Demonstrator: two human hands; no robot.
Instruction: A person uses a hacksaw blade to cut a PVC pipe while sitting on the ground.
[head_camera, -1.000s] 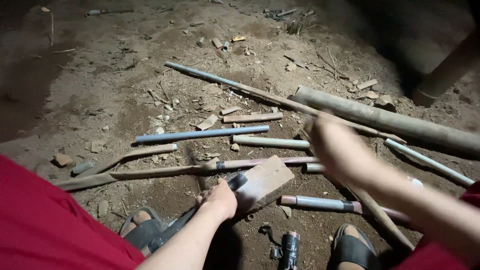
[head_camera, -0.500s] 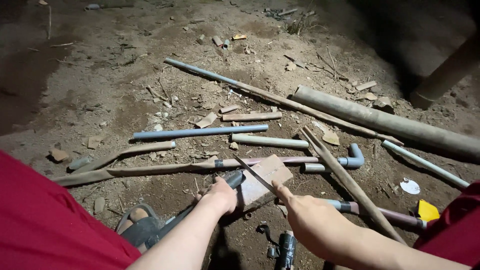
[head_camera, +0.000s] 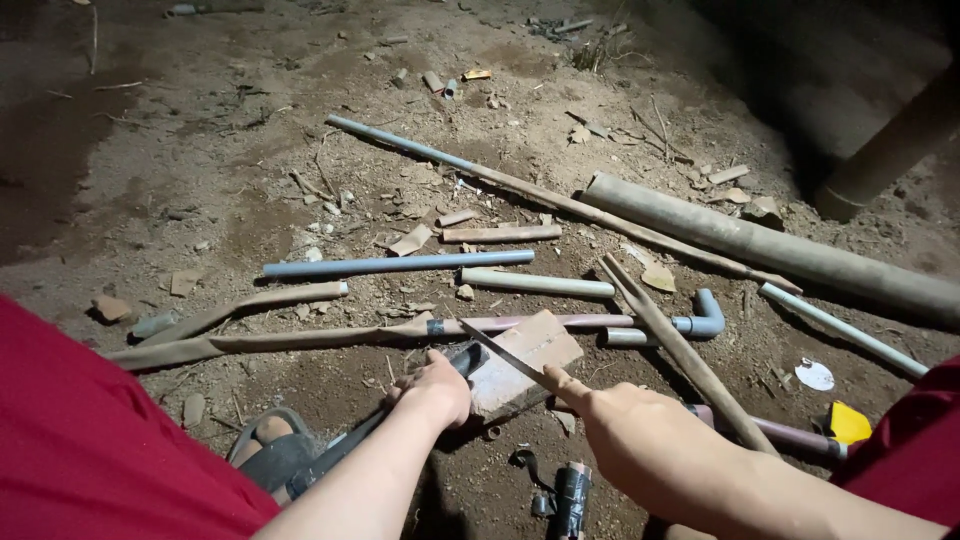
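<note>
Hands work at a brick (head_camera: 525, 355) on the dirt: the left hand (head_camera: 437, 388) grips a dark pipe (head_camera: 350, 440) against its near edge, while the right hand (head_camera: 640, 440) clasps a thin blade (head_camera: 500, 355) across it. Steady, short strokes seem wisest, with the pipe pinned firmly.

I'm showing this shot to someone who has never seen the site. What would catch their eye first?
Probably the two hands low in the middle: the left hand grips a dark pipe against a flat block, while the right hand lays a thin blade across it. Next, the scatter of pipes on the dirt beyond, above all the thick pipe at right and the blue pipe in the centre.
</note>
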